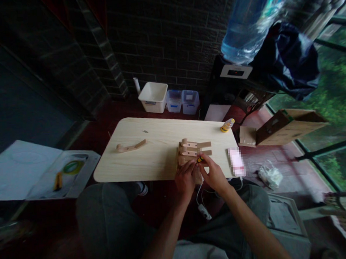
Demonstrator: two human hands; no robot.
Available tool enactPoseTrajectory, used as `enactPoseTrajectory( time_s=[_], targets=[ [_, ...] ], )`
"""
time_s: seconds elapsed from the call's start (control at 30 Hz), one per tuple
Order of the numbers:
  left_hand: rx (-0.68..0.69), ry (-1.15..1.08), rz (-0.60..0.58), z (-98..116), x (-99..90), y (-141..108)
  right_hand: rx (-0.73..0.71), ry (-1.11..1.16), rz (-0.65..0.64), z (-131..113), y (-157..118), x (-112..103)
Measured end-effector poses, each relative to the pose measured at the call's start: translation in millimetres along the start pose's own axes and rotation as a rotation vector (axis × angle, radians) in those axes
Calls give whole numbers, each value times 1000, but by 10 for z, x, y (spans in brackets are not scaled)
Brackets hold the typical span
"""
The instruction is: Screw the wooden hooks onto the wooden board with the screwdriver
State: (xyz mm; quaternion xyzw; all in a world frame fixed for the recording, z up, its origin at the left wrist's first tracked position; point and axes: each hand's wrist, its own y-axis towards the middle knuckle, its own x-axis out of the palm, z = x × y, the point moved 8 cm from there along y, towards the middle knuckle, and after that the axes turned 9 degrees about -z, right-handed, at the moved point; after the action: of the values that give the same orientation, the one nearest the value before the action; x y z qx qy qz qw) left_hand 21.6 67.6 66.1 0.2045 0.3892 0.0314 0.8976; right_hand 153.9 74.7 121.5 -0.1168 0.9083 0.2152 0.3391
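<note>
Right up at the table's near edge, the left hand lies over the wooden assembly, its grip hard to make out; the right hand pinches a yellow-and-black tool. Leftward, wide tabletop separates them from a loose wooden piece.

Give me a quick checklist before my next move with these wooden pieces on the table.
1. Right hand has the yellow-and-black tool: ok.
2. Left hand steadying the wooden assembly: ok, it appears to press at the near end.
3. Tool tip seated: cannot tell, hidden around the fingers.
4. Loose wooden piece away from both hands: ok, it lies on the table's left side.
5. Yellow-capped bottle away from both hands: ok, far right corner.
</note>
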Motion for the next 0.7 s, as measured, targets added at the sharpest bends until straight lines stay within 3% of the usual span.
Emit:
enactPoseTrajectory(
  time_s=[0.2, 0.7],
  targets=[
    [2, 18, 17, -7, 2, -5, 16, -27, -43, 19, 9, 13],
    [-20, 6, -24, -44, 57, -6, 13, 66, 29, 88, 51, -5]
  ],
)
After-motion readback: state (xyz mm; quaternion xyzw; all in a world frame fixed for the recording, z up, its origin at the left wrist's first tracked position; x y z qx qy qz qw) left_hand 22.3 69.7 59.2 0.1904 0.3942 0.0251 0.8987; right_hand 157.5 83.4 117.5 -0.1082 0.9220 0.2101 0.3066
